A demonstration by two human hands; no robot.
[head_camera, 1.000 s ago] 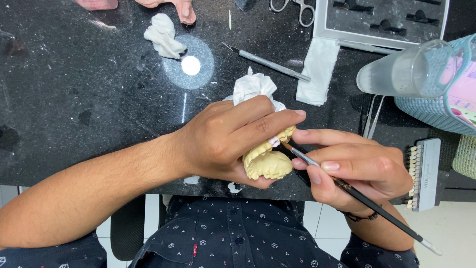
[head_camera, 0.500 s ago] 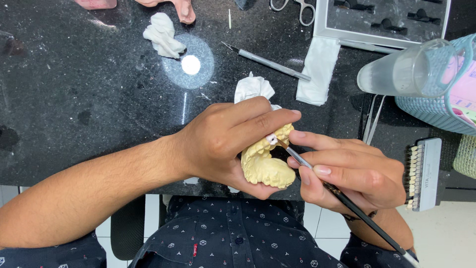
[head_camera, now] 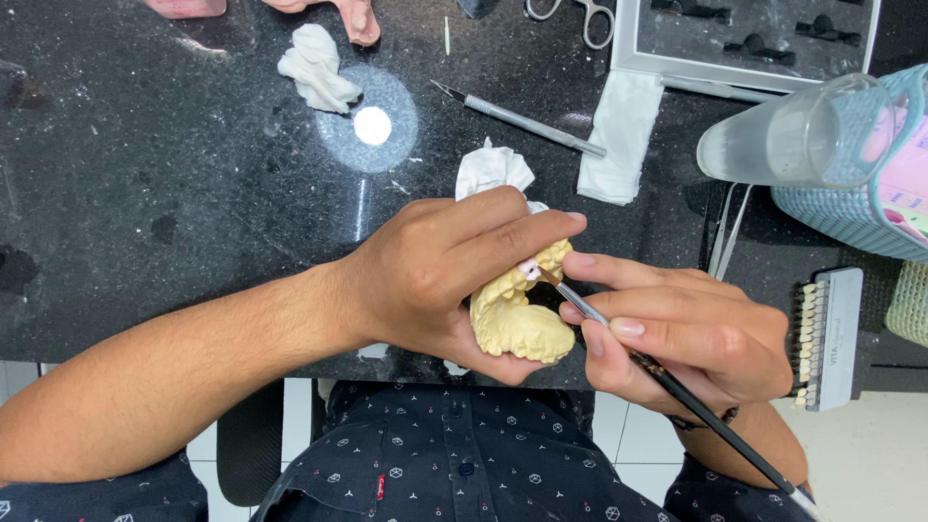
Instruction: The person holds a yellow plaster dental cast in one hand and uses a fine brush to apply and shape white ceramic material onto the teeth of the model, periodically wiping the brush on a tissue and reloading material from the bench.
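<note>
The right hand pinches a thin dark brush like a pen, its tip touching a small whitish tooth on the yellow dental cast. The left hand wraps closed around that cast, holding it just over the near edge of the black stone table. The step in hand looks like fine brush work on the tooth; the next stroke calls for a steady cast and light pressure. Whether the tip carries material is hard to tell. Since a second ago, the cast has turned slightly and the brush sits steeper.
</note>
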